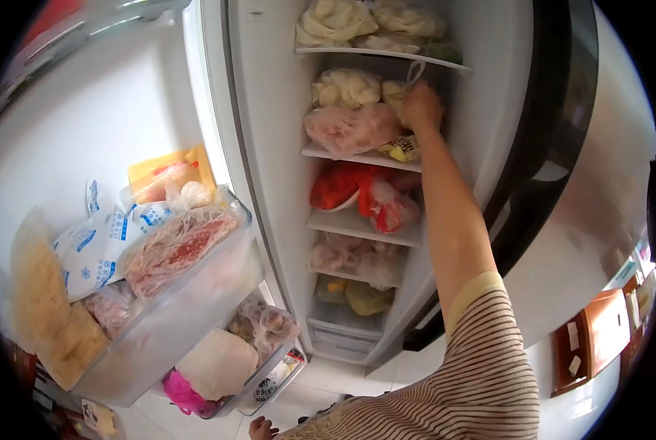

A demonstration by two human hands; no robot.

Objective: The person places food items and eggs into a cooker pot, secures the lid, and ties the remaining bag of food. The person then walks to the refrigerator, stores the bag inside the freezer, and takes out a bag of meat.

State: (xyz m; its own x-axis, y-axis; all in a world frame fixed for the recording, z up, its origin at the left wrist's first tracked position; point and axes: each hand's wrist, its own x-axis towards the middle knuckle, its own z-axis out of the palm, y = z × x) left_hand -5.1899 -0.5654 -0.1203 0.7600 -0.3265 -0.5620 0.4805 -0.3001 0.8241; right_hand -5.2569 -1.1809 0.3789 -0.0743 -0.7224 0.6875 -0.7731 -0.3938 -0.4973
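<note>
Apparent step: reaching into freezer. Right hand at 1 o'clock below upper shelf, fingers curled near pale bag, also 1 o'clock; cannot tell if pinching. Left hand near 6 o'clock, fingers loosely bent. Onward motion: shelf clearance required.

bright daylight glare at right, dim shelf recesses, curved fisheye edges

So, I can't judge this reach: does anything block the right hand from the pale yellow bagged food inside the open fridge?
Nothing visible does. The right hand is right at the pale yellow bagged food; the clear bag of pink food sits to the left.
</note>
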